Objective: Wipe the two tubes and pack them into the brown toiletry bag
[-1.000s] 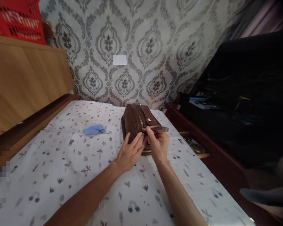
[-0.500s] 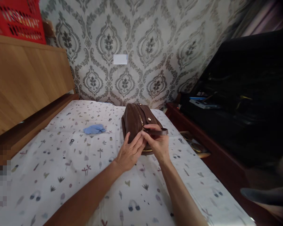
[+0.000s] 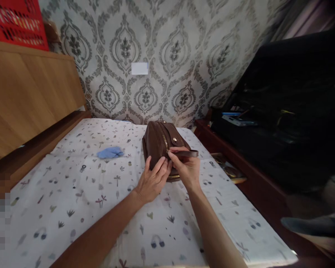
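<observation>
A brown leather-look toiletry bag (image 3: 156, 143) with a gold-coloured zip (image 3: 165, 139) and a snap-fastened flap rests on a printed white sheet (image 3: 100, 223). Against the bag's near end lies my left hand (image 3: 153, 180), fingers stretched out and thumb apart. My right hand (image 3: 188, 169) is closed in a pinch at the near end of the zip; the zipper pull is largely hidden by the fingertips. A brown side strap (image 3: 185, 153) sticks out to the right over that hand. To the left of the bag is a crumpled blue cloth (image 3: 111, 152).
At the left stands a wooden cabinet (image 3: 30, 93) with a red basket (image 3: 18, 26) on top. A patterned wall (image 3: 173, 74) closes off the back. On the right are a dark red wooden ledge (image 3: 257, 193), an open drawer (image 3: 238, 180) and a large black surface (image 3: 296, 104).
The view has shifted slightly. My right thumb has moved a little along the zip, away from me, and the left fingertips no longer meet it. The bag stays in place.
</observation>
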